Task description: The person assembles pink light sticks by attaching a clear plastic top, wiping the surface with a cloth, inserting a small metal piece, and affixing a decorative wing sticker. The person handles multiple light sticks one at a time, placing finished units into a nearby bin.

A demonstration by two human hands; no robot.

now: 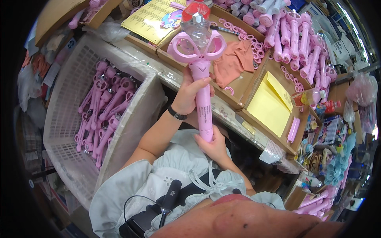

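A pink plastic toy wand [203, 101] stands almost upright in front of my body, with bow-shaped loops and a clear head tipped by a silvery gem. My left hand [187, 94] is closed around the upper handle, just under the bow, its thumb across the front. Lower down, my right hand [213, 145] grips the handle's bottom end; some of its fingers are hidden behind the wand. Behind the wand's head lies a shallow cardboard tray [244, 93] with an orange cloth [235, 63] in it.
A white plastic crate [133, 123] at my left holds several similar wands [97, 95]. Pink rings [254, 45], a black pen [224, 30] and yellow paper [266, 113] lie in the trays. Pink handles [295, 37] are heaped at the back right. A yellow printed sheet [149, 22] lies behind.
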